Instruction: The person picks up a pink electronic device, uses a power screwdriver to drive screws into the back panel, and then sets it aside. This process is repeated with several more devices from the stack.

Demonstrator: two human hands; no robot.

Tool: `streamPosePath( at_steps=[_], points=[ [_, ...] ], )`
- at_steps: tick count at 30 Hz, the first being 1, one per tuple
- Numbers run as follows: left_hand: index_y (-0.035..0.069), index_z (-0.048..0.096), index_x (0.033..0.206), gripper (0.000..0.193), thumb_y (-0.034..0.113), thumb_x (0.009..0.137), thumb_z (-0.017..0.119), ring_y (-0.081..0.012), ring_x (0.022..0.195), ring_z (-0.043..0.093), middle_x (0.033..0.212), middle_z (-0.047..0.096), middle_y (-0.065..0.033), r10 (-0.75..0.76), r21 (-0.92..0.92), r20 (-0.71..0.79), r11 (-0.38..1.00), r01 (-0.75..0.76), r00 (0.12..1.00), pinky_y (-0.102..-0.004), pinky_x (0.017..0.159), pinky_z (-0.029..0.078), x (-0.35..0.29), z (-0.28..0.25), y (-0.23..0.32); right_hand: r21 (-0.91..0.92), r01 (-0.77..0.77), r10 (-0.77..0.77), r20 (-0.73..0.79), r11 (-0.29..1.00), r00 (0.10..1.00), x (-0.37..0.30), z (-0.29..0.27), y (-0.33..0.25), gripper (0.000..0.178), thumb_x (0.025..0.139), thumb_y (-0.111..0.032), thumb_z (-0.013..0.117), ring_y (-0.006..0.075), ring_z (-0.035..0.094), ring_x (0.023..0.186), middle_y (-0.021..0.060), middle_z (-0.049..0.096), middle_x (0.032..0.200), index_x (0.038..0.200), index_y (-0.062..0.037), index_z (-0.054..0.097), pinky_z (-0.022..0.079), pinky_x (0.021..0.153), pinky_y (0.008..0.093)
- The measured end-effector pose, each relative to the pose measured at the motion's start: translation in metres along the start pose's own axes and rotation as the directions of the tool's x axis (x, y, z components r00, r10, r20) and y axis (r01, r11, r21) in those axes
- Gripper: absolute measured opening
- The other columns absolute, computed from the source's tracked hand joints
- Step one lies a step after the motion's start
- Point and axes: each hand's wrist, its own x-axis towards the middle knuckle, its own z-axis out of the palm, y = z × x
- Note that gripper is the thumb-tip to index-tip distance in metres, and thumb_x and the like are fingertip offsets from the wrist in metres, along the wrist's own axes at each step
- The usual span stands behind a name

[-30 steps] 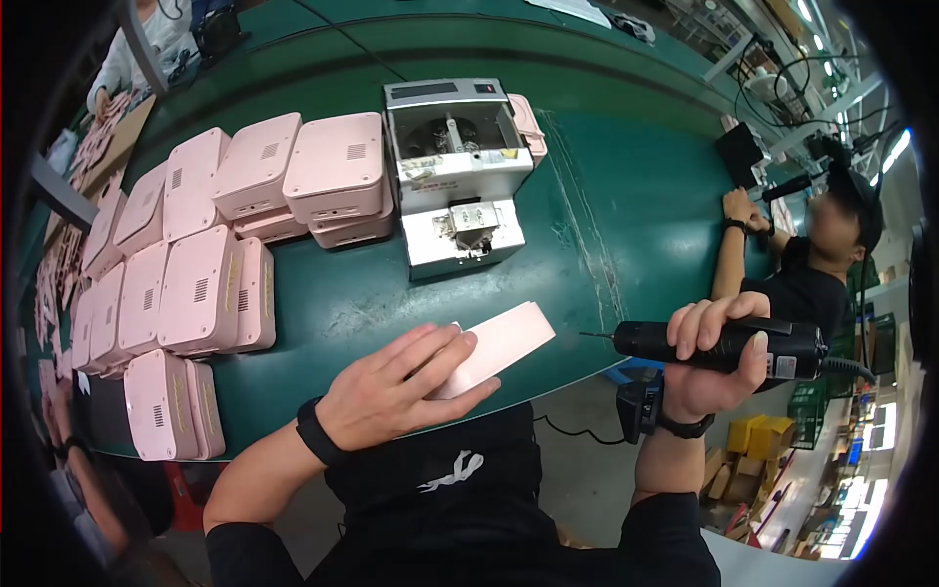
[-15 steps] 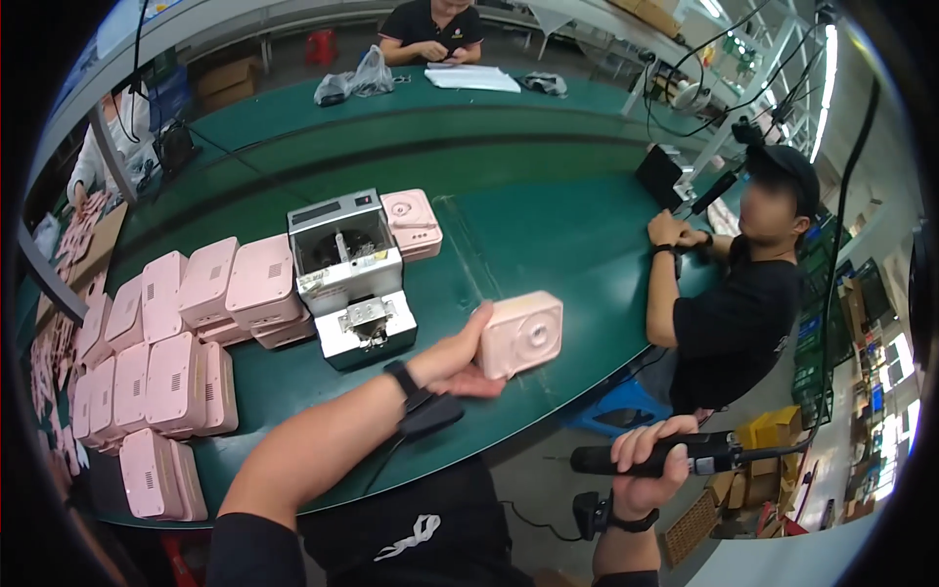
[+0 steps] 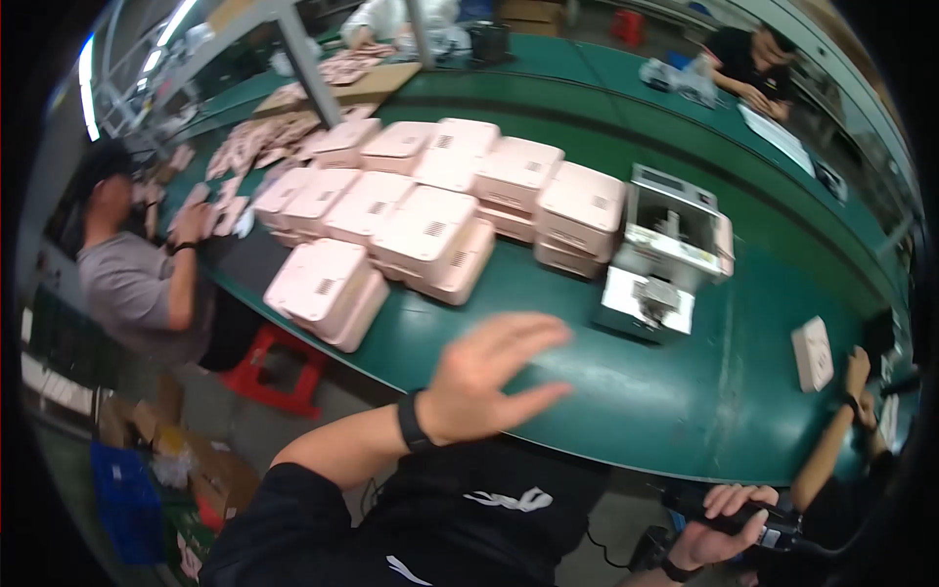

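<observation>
- left hand (image 3: 484,382) hovers empty over the green table (image 3: 606,391), fingers spread wide, blurry
- right hand (image 3: 719,523) down low, fingers wrapped round a black electric screwdriver (image 3: 758,519)

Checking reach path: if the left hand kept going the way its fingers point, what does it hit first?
The left hand is open and empty, fingers aimed right and slightly up across the green table. Likely first contact is the white base plate of the fixture; hand height above the table is unclear.
</observation>
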Motion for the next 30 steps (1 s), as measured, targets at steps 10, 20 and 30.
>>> streamPosePath(
  at_steps=[10,20,30],
  points=[
    [0.006,0.063,0.125,0.074,0.031,0.060,0.089,-0.0423,0.119,0.053,0.135,0.047,-0.0259,-0.341,0.717,-0.472,0.388,0.579,0.813,-0.0469,0.096,0.047,-0.103,-0.160,-0.061,-0.049,-0.091,0.098,0.172,0.995,0.980,0.006,0.056,0.032,0.033,0.095,-0.035,0.057,0.0129,0.043,0.046,0.0037,0.046,0.065,0.102,-0.0067,0.043,0.039,0.047,0.0264],
    [0.012,0.063,0.127,0.075,0.027,0.057,0.088,-0.0400,0.117,0.056,0.135,0.048,-0.0237,-0.172,0.318,0.121,0.940,0.126,0.978,-0.0444,0.097,0.049,-0.093,-0.100,-0.035,-0.086,-0.078,0.098,0.249,0.993,0.964,0.025,0.072,0.024,0.031,0.091,-0.029,0.062,0.0166,0.049,0.051,0.0049,0.050,0.067,0.104,-0.0086,0.043,0.044,0.052,0.0330],
    [0.019,0.057,0.136,0.080,0.028,0.062,0.088,-0.0400,0.119,0.053,0.138,0.044,-0.0188,0.215,-0.262,0.517,0.961,-0.085,0.829,-0.0438,0.098,0.049,0.004,0.041,-0.070,-0.115,0.098,-0.043,0.410,0.988,0.911,0.091,0.159,0.034,0.023,0.098,-0.030,0.047,0.0158,0.047,0.050,0.0049,0.049,0.068,0.103,-0.0085,0.044,0.044,0.054,0.0329]
  ],
)
